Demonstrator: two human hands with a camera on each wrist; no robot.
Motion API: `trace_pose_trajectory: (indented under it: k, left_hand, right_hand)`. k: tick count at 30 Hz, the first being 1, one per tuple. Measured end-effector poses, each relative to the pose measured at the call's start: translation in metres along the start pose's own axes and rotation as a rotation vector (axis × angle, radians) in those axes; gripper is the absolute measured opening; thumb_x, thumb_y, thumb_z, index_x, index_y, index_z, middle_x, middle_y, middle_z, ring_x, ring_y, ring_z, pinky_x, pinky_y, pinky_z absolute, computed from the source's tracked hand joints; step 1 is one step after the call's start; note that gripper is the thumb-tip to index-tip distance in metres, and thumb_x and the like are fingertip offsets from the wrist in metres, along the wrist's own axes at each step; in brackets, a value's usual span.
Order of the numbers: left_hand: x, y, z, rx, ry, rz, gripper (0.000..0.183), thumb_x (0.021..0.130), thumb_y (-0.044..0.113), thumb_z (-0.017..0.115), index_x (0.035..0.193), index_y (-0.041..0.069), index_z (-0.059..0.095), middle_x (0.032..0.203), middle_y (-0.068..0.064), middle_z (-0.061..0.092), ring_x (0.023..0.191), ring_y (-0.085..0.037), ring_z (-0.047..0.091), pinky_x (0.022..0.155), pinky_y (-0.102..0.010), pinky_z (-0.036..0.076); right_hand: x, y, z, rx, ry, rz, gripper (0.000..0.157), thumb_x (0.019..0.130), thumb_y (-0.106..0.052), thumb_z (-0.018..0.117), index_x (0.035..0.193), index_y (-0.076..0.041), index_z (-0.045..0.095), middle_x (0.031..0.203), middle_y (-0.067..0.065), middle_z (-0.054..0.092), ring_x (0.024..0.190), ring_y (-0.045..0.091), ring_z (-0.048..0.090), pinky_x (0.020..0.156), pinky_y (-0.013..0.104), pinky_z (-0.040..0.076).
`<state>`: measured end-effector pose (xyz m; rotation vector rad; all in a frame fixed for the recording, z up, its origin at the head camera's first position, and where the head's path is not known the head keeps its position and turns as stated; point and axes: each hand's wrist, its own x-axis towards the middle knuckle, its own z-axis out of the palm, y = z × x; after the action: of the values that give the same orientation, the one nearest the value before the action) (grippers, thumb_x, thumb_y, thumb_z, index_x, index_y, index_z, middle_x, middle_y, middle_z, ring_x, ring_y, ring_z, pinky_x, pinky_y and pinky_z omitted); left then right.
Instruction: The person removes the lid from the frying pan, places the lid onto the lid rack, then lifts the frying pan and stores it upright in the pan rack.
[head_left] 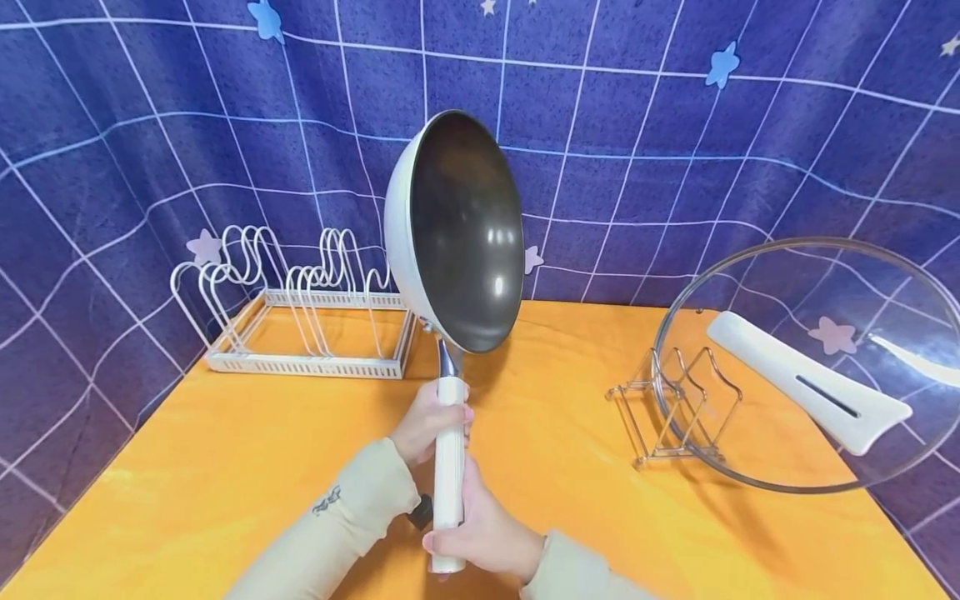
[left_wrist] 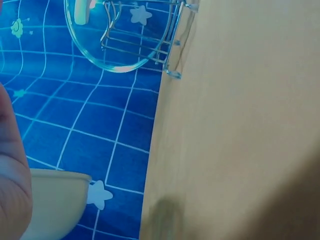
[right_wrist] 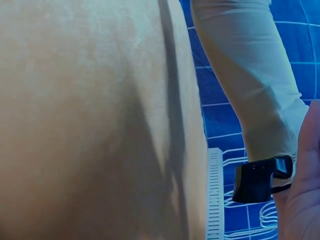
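A deep frying pan, white outside and dark inside, is held up tilted on its side, its bowl at the top and its inner face turned to the right. My left hand grips the upper part of its white handle, just below the metal neck. Lower down, my right hand grips the handle near its end. Part of the pan's pale outer wall shows beside my left hand in the left wrist view. The right wrist view catches only an edge of my right hand.
At the back left stands a white dish rack with looped wire dividers. A glass lid with a long white handle leans upright in a small wire stand on the right. Behind the orange-covered table hangs a blue checked curtain.
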<state>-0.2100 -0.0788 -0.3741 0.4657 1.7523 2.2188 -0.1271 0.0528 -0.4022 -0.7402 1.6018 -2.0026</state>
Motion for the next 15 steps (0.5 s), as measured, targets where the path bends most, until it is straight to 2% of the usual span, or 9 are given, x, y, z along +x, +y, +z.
trace_pose_trajectory:
  k: [7, 11, 15]
  left_hand:
    - [0.001, 0.004, 0.0, 0.024, 0.003, 0.04, 0.024, 0.075, -0.004, 0.053, 0.096, 0.001, 0.042, 0.068, -0.006, 0.051, 0.054, -0.014, 0.051, 0.05, -0.026, 0.049]
    - [0.003, 0.008, 0.001, 0.066, 0.031, 0.049, 0.027, 0.074, -0.004, 0.053, 0.099, -0.003, 0.042, 0.07, -0.006, 0.051, 0.055, -0.015, 0.052, 0.053, -0.027, 0.049]
    - [0.004, 0.011, 0.002, 0.094, 0.029, 0.058, 0.029, 0.073, -0.004, 0.054, 0.1, -0.005, 0.042, 0.073, -0.007, 0.05, 0.056, -0.015, 0.052, 0.054, -0.027, 0.049]
  right_hand:
    - [0.003, -0.003, -0.005, 0.006, -0.032, 0.004, 0.083, 0.073, 0.009, 0.057, 0.136, 0.008, 0.003, 0.076, 0.005, 0.05, 0.054, 0.01, 0.061, 0.05, 0.025, 0.054]
    - [0.003, -0.006, -0.008, -0.009, -0.051, -0.003, 0.082, 0.073, 0.009, 0.057, 0.135, 0.009, 0.003, 0.078, 0.006, 0.049, 0.053, 0.011, 0.061, 0.047, 0.026, 0.053]
    - [0.003, -0.008, -0.01, -0.004, -0.059, 0.007, 0.082, 0.073, 0.009, 0.057, 0.136, 0.006, 0.004, 0.082, 0.008, 0.047, 0.053, 0.011, 0.061, 0.047, 0.027, 0.054]
